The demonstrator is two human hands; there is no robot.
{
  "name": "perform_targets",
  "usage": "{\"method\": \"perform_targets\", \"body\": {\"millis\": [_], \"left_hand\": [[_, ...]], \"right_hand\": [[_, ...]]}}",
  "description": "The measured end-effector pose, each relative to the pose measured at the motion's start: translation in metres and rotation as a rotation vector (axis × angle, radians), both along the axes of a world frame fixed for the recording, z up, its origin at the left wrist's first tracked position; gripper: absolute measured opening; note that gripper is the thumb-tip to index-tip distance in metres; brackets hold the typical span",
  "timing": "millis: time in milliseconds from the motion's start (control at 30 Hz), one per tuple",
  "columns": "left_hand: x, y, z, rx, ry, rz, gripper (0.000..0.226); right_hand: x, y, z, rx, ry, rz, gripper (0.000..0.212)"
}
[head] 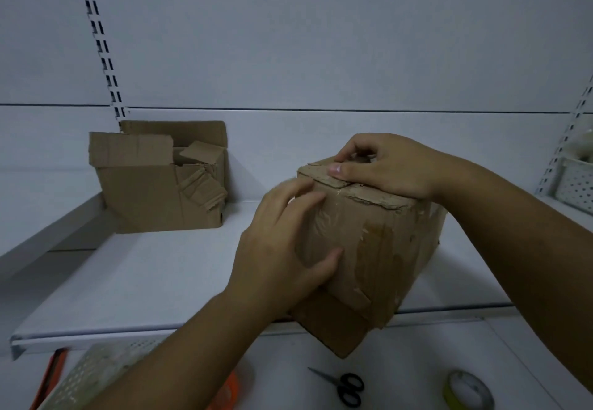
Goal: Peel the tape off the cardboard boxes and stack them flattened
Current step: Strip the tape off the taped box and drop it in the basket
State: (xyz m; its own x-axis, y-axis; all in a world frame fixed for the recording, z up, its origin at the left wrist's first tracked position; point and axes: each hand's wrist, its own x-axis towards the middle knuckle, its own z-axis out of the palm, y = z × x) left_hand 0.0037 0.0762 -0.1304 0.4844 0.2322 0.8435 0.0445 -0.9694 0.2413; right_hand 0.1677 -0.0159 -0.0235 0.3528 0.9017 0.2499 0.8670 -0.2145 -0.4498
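A worn cardboard box (378, 249) with clear tape on its sides stands at the front edge of the white shelf (154, 274), one corner hanging over the edge. My left hand (282, 249) lies against the box's left side, fingers spread and thumb pressed on the near face. My right hand (388, 165) is on top of the box, its fingers curled at the seam between the top flaps and its thumb pressing on the near flap. A second cardboard box (154, 185), open and holding several cardboard pieces, stands at the back left of the shelf.
On the lower surface lie black-handled scissors (343, 387) and a tape roll (468, 390) at the right. A perforated tray (106, 368) and orange items (51, 374) sit at the lower left. A white perforated basket (574, 185) stands at the far right. Slotted uprights run up the back wall.
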Motion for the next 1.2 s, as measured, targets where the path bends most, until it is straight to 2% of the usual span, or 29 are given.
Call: {"method": "perform_targets", "body": {"millis": [167, 433, 600, 800, 900, 1000, 1200], "left_hand": [[0.002, 0.01, 0.021, 0.047, 0.179, -0.183, 0.076], [0.008, 0.007, 0.018, 0.04, 0.081, -0.203, 0.069], [0.011, 0.005, 0.012, -0.037, 0.023, -0.2, 0.068], [0.008, 0.009, 0.009, -0.052, 0.108, -0.247, 0.076], [0.009, 0.008, 0.009, -0.061, 0.066, -0.248, 0.071], [0.01, 0.01, 0.007, -0.057, 0.045, -0.236, 0.068], [0.013, 0.008, 0.005, -0.107, 0.019, -0.251, 0.065]], "right_hand": [[-0.001, -0.001, 0.0, 0.009, -0.016, 0.01, 0.04], [-0.002, 0.0, 0.0, -0.002, -0.012, 0.01, 0.04], [-0.002, -0.001, 0.0, -0.003, -0.029, 0.012, 0.041], [-0.002, 0.0, 0.0, 0.0, -0.053, 0.008, 0.04], [-0.005, -0.002, -0.004, 0.145, -0.108, -0.035, 0.033], [-0.009, -0.012, -0.009, 0.413, -0.008, -0.032, 0.019], [-0.01, -0.02, -0.009, 0.295, 0.045, 0.038, 0.02]]}}
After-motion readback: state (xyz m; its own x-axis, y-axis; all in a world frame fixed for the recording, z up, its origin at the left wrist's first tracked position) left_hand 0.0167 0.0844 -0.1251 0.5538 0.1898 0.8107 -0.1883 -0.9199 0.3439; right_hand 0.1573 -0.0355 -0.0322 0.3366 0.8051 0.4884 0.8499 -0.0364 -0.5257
